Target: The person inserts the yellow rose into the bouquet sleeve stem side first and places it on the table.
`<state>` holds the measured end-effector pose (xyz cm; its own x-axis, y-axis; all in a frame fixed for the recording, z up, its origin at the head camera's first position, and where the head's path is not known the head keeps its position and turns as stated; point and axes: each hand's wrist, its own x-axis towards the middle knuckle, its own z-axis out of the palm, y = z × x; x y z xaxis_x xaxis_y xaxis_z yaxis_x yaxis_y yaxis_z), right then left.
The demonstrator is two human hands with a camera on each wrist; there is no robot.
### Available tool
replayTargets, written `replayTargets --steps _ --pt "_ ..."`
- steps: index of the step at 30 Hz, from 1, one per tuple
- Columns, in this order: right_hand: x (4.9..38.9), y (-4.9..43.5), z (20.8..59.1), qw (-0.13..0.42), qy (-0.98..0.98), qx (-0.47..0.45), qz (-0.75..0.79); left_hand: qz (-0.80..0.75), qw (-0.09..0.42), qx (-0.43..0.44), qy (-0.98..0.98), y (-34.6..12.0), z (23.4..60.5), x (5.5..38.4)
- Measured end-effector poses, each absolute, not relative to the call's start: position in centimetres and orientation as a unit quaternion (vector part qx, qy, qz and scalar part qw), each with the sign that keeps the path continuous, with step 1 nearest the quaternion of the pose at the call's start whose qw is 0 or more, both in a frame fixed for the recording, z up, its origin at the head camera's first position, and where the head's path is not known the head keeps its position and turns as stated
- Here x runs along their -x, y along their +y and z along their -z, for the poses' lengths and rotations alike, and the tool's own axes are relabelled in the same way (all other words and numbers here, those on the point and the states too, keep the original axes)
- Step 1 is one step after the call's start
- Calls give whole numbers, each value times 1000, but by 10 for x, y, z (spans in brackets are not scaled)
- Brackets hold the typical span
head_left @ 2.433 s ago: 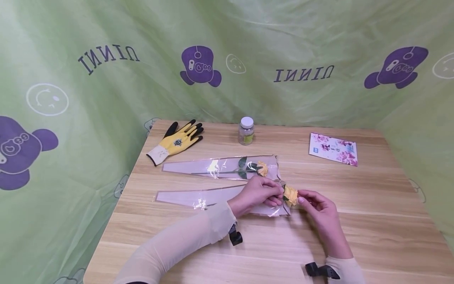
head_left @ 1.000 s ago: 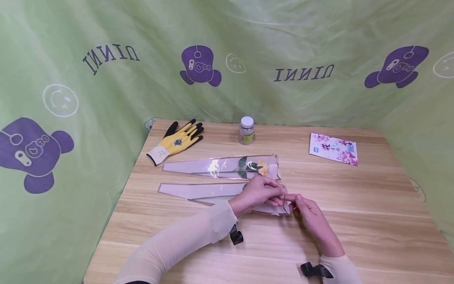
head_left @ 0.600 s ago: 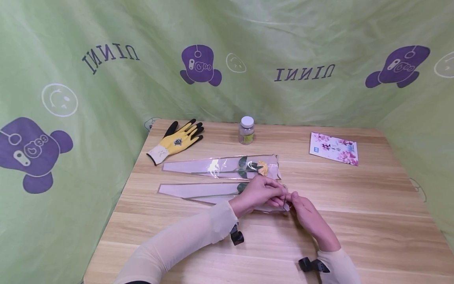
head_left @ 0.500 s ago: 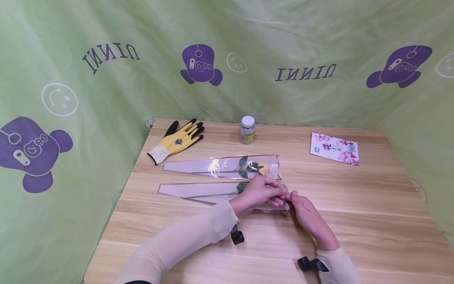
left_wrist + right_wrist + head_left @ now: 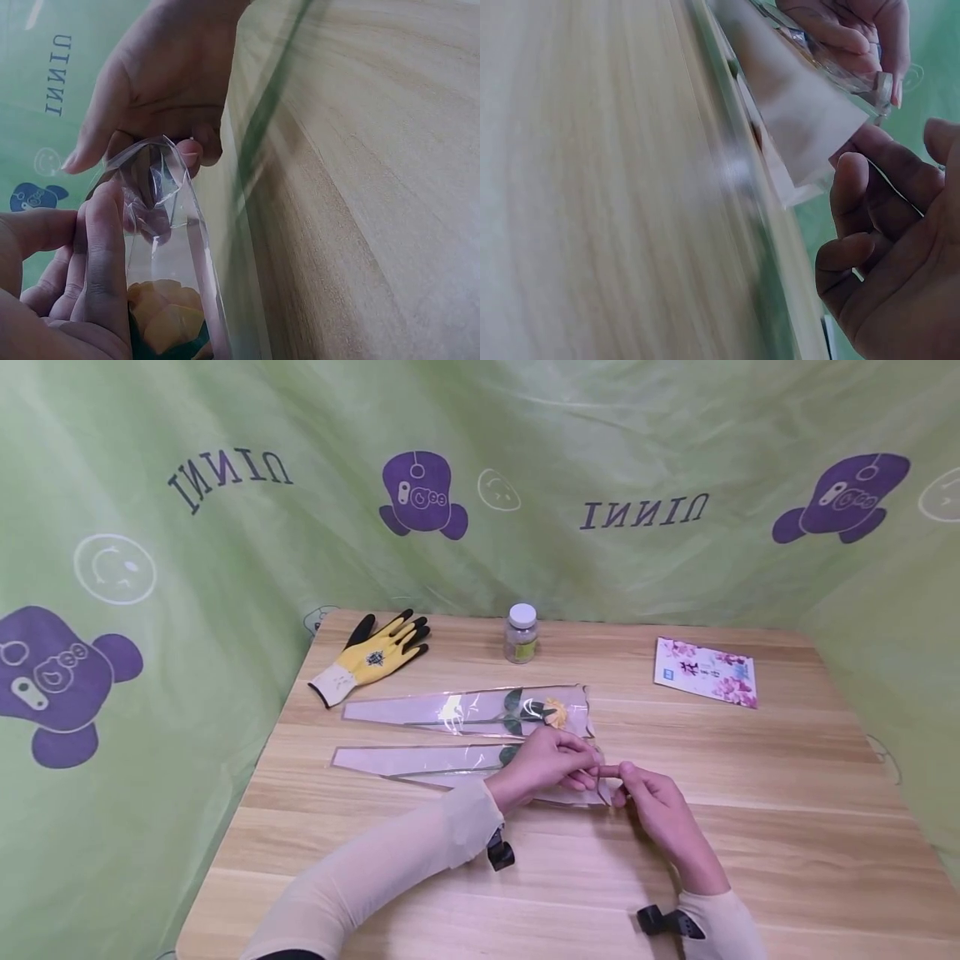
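My left hand [image 5: 551,764] pinches the mouth edge of the nearer clear flower sleeve [image 5: 420,760], which has a pale lining. Inside it, the left wrist view shows a yellow rose [image 5: 166,315] a little below the mouth. From above, my left hand covers that bloom, while the stem and a green leaf [image 5: 509,754] show. My right hand [image 5: 667,814] is at the sleeve's mouth, index finger extended into the opening and the other fingers loosely bent. In the right wrist view the pale lining [image 5: 810,124] reaches to its fingertips.
A second clear sleeve [image 5: 390,712] with a yellow rose [image 5: 555,713] lies just behind. Farther back are a yellow and black glove [image 5: 375,658], a white-capped jar [image 5: 521,635] and a floral packet [image 5: 705,672]. Green printed cloth [image 5: 525,552] surrounds the wooden table [image 5: 795,827].
The yellow rose, first sticking out of the sleeve's mouth by my right fingers, is now inside. My right finger went into the opening and has since drawn slightly back. My left hand stays put.
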<state>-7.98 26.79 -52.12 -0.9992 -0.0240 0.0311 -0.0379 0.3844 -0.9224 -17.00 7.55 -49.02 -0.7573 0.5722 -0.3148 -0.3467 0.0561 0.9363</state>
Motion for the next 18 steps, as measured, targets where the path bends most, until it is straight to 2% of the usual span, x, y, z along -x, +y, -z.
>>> replayTargets --steps 18 --pt "79 270 519 8 -827 -15 -562 -676 342 -59 650 76 499 174"
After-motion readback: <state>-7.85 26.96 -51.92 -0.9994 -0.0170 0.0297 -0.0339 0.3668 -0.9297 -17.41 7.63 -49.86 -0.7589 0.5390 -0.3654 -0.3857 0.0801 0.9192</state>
